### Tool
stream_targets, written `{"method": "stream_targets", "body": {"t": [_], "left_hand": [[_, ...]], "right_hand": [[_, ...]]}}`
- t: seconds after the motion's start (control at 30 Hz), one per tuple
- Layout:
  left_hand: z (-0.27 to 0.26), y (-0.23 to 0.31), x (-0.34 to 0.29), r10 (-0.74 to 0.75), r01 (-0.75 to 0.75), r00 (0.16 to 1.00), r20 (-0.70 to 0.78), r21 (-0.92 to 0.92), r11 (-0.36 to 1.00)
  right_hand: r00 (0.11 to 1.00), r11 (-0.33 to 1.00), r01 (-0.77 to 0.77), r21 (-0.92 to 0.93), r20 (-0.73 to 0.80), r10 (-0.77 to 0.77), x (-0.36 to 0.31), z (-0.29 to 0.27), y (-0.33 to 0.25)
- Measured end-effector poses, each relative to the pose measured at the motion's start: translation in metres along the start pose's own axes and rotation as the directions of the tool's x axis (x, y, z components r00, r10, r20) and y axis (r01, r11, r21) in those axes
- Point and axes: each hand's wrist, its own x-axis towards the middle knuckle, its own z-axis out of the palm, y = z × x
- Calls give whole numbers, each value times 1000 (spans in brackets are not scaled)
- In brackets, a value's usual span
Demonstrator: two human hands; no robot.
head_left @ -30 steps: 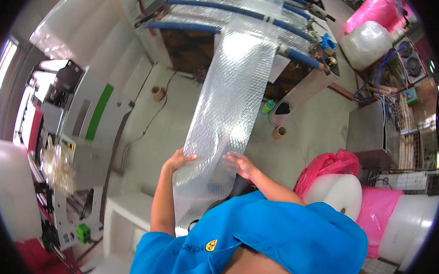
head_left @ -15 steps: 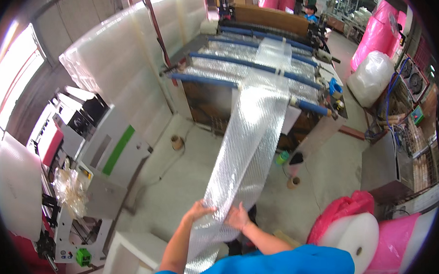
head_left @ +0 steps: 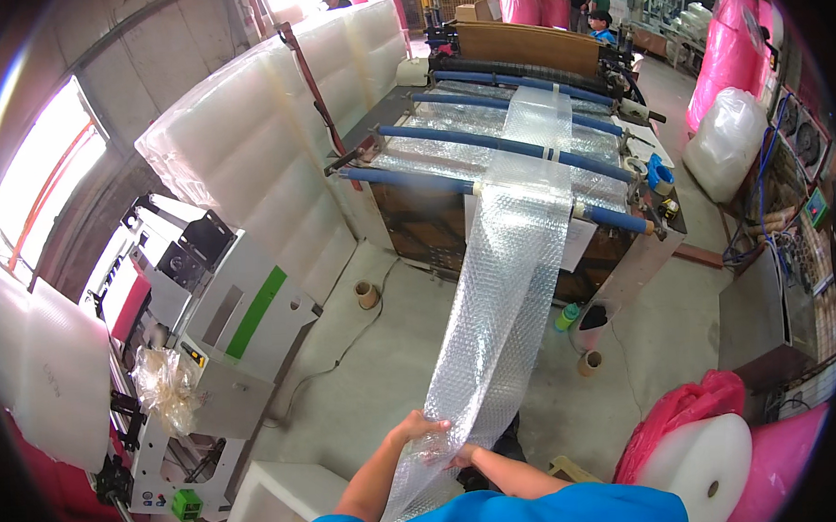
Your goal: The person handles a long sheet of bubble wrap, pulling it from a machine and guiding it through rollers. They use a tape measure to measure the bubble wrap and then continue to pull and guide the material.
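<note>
A long strip of clear bubble wrap (head_left: 494, 295) hangs down from the blue rollers of a machine to the front of my body. My left hand (head_left: 420, 427) is closed on its left edge, thumb pointing inward. Close beside it, lower and to the right, my right hand (head_left: 464, 456) grips the wrap at the other edge; its fingertips are partly hidden by the film. Between the hands the strip narrows and bunches, and its lower end falls past my blue shirt. A lengthwise fold runs up the strip.
Blue rollers (head_left: 414, 180) cross the machine ahead. A white-grey machine (head_left: 217, 312) stands left, before stacked white foam (head_left: 271, 90). Nearby at right are a white roll (head_left: 684, 473) and pink film (head_left: 672, 427). Cardboard cores (head_left: 366, 294) and a cable (head_left: 337, 362) lie on the floor. People stand far back.
My hands have drawn closer together, gathering the wrap between them. My right hand, spread against the strip before, has closed on it. The view has shifted, so the scene sits lower and farther right.
</note>
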Motion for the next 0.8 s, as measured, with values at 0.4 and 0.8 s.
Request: {"method": "stream_targets", "body": {"t": [0.4, 0.8], "left_hand": [[4, -42, 21, 66, -55, 974, -215, 56, 997], [-15, 50, 94, 127, -106, 877, -464, 72, 992]], "right_hand": [[869, 932, -339, -130, -422, 258, -108, -71, -37], [523, 801, 570, -183, -671, -525, -117, -97, -153]]}}
